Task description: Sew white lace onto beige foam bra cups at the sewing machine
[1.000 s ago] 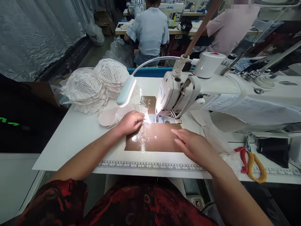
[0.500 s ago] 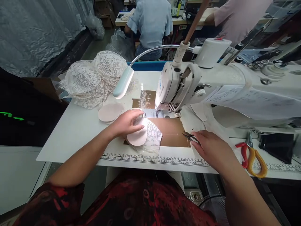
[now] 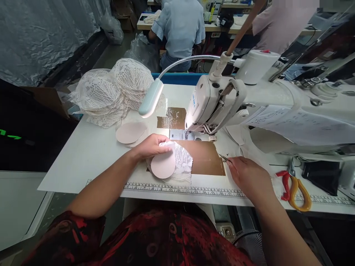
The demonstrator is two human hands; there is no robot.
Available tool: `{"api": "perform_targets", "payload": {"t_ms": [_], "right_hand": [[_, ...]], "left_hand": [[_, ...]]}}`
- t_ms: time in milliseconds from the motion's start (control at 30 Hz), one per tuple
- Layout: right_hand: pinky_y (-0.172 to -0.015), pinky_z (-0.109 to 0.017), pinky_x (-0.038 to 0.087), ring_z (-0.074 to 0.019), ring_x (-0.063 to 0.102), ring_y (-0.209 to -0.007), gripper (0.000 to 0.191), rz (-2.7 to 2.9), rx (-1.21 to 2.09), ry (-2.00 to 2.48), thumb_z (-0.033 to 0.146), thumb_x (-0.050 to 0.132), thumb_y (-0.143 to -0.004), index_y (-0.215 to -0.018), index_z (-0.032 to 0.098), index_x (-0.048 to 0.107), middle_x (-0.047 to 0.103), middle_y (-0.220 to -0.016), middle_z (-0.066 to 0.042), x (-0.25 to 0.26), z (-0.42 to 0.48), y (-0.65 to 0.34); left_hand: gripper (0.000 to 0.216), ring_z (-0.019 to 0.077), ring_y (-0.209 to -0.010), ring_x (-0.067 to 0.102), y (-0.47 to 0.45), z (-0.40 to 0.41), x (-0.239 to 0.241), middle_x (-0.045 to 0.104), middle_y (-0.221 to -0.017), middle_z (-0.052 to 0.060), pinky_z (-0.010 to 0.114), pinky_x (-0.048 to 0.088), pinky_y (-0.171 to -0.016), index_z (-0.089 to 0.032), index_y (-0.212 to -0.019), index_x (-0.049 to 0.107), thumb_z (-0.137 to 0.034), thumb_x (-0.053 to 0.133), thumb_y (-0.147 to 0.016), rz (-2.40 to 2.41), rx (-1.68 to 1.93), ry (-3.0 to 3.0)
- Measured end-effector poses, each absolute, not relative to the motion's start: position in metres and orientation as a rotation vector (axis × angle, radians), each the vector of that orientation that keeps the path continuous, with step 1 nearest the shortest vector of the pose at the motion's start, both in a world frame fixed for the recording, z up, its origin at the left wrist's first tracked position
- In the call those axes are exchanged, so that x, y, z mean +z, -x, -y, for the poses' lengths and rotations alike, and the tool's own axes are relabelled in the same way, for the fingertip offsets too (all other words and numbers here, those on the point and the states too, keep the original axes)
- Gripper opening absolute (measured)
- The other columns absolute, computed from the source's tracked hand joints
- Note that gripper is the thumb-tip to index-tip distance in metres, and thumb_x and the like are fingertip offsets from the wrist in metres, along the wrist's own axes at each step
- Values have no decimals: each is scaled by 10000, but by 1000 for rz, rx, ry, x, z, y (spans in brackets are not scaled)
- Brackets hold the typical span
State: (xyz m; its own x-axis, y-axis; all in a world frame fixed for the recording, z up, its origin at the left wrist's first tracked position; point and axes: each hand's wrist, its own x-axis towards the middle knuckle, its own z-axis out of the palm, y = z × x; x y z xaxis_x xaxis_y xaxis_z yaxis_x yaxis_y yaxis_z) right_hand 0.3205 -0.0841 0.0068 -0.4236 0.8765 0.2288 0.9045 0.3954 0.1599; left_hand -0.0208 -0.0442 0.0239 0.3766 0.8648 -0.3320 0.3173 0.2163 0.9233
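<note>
My left hand (image 3: 151,147) grips a pale pink oval pad (image 3: 163,165) joined to a piece of white lace (image 3: 183,162), lying on the brown plate (image 3: 206,159) in front of the sewing machine (image 3: 219,103). My right hand (image 3: 246,173) rests on the table right of the plate, fingers pinched on small metal snips (image 3: 223,157) whose tips point toward the machine. A second pink pad (image 3: 130,132) lies left of my left hand.
A heap of white lace cups (image 3: 111,92) sits at the table's back left. A gooseneck lamp (image 3: 151,98) hangs over the work. Red and yellow scissors (image 3: 294,186) lie at the right. A printed ruler (image 3: 183,189) runs along the front edge. Two people work behind.
My left hand pulled the lace and pad from under the needle toward me. My right hand left the plate and picked up the snips at the right.
</note>
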Motion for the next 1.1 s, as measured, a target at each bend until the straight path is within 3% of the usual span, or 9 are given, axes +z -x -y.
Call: {"api": "perform_targets", "payload": {"t_ms": [67,167,300,367,567,767,900,1100], "right_hand": [[-531,-314,432,-226,653,-660,296,2464,-239,1586,288,406,-938,-911,128,652,707,-764,-94,12,85,-310],[-579,-291,481,-192,675,-693,350,2394,156,1469,317,362,-962,-1158,134,586,731,-850,-68,22,85,-286],[-858,-317,504,-198,616,-1092,402,2433,576,1248,341,340,-974,-1309,210,519,648,-1229,-56,32,76,-250],[-940,-343,472,-206,561,-1181,407,2423,708,1199,377,353,-972,-1304,233,539,610,-1292,-37,34,69,-238],[-843,-387,510,-233,647,-979,390,2311,982,1212,403,494,-907,-1217,209,631,706,-1084,-68,36,54,-224],[-884,-366,480,-219,625,-1026,354,2167,1247,1135,380,537,-885,-1185,222,638,687,-1132,-60,33,52,-214],[-758,-310,478,-169,627,-832,280,2153,1259,1103,362,537,-887,-1084,210,665,702,-950,-39,30,52,-208],[-725,-288,459,-156,617,-813,216,2077,1261,1092,330,543,-879,-970,197,688,695,-917,-38,21,51,-205]], "left_hand": [[249,121,-643,577,19,47,25,623,-754,21,199,423,-531,-126,-811,632,-363,691,-758,-1158,539,-1302],[258,116,-661,585,16,50,26,644,-783,31,198,439,-556,-132,-869,673,-366,701,-763,-1083,528,-1243],[341,140,-733,613,13,52,25,678,-883,71,230,480,-626,-139,-980,701,-410,697,-773,-1011,500,-1199],[368,146,-751,614,13,52,24,680,-908,82,237,483,-640,-136,-996,707,-433,691,-777,-999,502,-1222],[338,118,-708,572,14,50,21,663,-852,59,207,446,-599,-127,-941,718,-433,654,-812,-920,528,-1298],[318,96,-658,514,15,49,17,604,-763,26,196,389,-564,-115,-898,718,-415,656,-813,-890,509,-1348],[326,84,-601,458,15,49,18,545,-680,5,191,341,-516,-105,-880,705,-419,652,-811,-854,464,-1310],[360,69,-534,405,15,49,22,477,-603,-17,185,308,-466,-101,-744,655,-458,663,-789,-867,416,-1284]]}}
